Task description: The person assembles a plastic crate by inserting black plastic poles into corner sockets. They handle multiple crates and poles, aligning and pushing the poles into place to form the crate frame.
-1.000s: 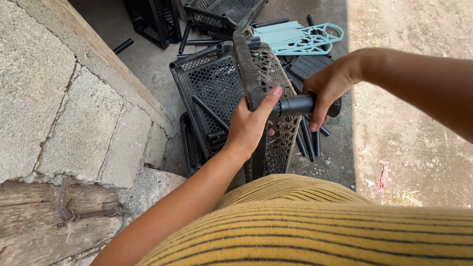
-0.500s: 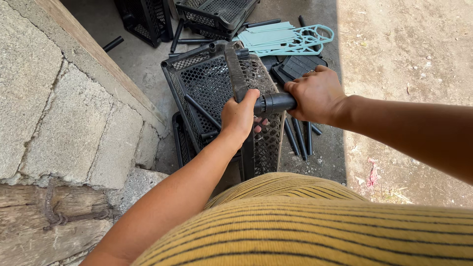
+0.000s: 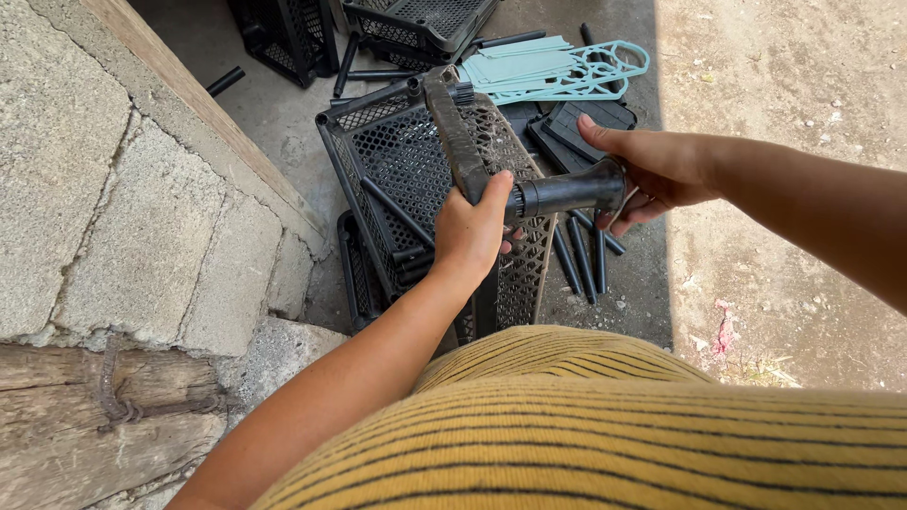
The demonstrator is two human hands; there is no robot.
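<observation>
Stone wall (image 3: 104,189): rough pale blocks with coarse mortar joints, far left; a weathered timber with a rusted iron staple lies below it.
Stacked crates (image 3: 387,189): black plastic, square lattice walls, dusty, tipped on edge on the concrete floor (image 3: 274,132) beside the wall; loose black rods rest inside.
Lattice panel (image 3: 515,255): black perforated plastic, stiff and flat, cobwebbed, standing upright in front of the crates; its top rail (image 3: 453,132) is a thick moulded bar.
Left hand (image 3: 472,231): fingers clenched round the top rail where the tube meets it.
Black tube (image 3: 567,194): smooth, round, flared at the outer end, held roughly level, its inner end at the rail, between the two hands and above the floor.
Right hand (image 3: 652,170): fingers curled round the tube's flared end, thumb on top.
Loose rods (image 3: 581,260): thin black plastic sticks, lying on the floor under the right hand.
Pale teal parts (image 3: 557,66): flat moulded plastic with scrolled cut-outs, stacked at the back.
Ground at right (image 3: 794,217): sunlit dry earth and grit.
Risk, joint: the tube may jam or snap at the rail if pushed askew; brittle aged plastic would be the cause.
Risk, hold: dust could let the smooth tube slip from the fingers.
Risk, pinch: the left fingers sit right at the joint.
Risk, panel: held by one hand only, it could tip onto the crates.
</observation>
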